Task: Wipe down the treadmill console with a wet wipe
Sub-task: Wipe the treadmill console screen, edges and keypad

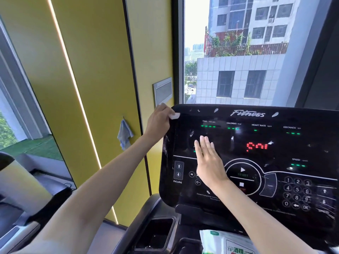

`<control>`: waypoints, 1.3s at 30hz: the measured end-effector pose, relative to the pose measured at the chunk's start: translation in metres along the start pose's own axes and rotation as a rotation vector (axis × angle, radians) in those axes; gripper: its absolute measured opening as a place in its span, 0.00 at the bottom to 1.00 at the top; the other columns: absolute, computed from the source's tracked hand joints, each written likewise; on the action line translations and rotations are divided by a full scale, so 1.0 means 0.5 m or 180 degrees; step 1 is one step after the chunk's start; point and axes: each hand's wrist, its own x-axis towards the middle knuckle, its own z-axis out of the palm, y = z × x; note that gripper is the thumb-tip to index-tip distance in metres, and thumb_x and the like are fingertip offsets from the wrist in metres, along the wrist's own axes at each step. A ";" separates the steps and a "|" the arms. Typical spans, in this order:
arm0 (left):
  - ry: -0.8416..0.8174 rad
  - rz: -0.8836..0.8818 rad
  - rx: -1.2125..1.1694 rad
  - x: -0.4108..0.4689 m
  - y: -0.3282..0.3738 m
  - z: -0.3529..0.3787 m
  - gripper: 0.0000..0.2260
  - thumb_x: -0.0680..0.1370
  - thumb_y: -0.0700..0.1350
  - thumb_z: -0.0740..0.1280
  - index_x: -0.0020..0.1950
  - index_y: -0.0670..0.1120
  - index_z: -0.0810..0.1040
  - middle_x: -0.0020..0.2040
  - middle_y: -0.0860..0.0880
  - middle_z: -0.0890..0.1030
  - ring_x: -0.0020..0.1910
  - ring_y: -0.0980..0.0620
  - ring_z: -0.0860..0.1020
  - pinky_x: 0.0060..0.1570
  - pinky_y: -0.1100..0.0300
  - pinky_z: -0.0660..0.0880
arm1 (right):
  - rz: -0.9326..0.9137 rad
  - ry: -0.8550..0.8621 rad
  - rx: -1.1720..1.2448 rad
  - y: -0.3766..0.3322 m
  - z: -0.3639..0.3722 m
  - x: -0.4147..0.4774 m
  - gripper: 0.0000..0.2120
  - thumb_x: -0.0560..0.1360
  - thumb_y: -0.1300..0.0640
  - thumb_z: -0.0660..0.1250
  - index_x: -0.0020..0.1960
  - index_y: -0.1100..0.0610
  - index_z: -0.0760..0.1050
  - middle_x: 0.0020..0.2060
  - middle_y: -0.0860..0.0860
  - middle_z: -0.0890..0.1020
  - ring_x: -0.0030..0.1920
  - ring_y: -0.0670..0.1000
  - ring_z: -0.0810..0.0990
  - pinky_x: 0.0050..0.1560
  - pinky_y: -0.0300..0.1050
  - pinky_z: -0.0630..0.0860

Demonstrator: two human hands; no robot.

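Observation:
The black treadmill console (286, 149) fills the right half of the view, with lit green readouts, red digits and a number keypad. My left hand (159, 121) is at its upper left corner, pinching a small white wet wipe (174, 116) against the console's edge. My right hand (207, 160) lies flat on the console's left part, fingers straight and together, just left of the START button. I see nothing held in it.
A pack of wet wipes (222, 242) lies on the tray under the console. A black cup holder (156, 233) sits to its left. A blue cloth (124, 134) hangs on the yellow wall. Another treadmill (23, 195) stands at far left.

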 end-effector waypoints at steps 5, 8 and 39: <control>-0.0046 0.0085 -0.0024 -0.007 -0.005 0.030 0.12 0.72 0.25 0.59 0.46 0.37 0.79 0.46 0.43 0.77 0.47 0.44 0.73 0.43 0.50 0.73 | -0.0085 -0.0031 0.0007 0.012 0.000 0.000 0.35 0.59 0.78 0.67 0.67 0.71 0.66 0.65 0.69 0.70 0.67 0.66 0.68 0.65 0.61 0.66; -0.0215 0.0338 0.0012 -0.046 -0.026 0.031 0.12 0.71 0.25 0.60 0.45 0.38 0.79 0.47 0.43 0.78 0.48 0.43 0.74 0.43 0.53 0.73 | -0.0062 -0.0021 0.0015 0.009 0.000 0.001 0.34 0.60 0.77 0.65 0.67 0.70 0.66 0.65 0.70 0.69 0.67 0.67 0.67 0.66 0.61 0.67; -0.1117 0.0318 0.0436 -0.495 -0.065 0.105 0.14 0.63 0.28 0.72 0.46 0.41 0.81 0.45 0.45 0.78 0.47 0.48 0.71 0.33 0.54 0.77 | -0.0715 -0.0826 0.0918 -0.118 0.037 -0.214 0.31 0.64 0.78 0.61 0.66 0.69 0.68 0.67 0.64 0.69 0.70 0.59 0.66 0.70 0.55 0.60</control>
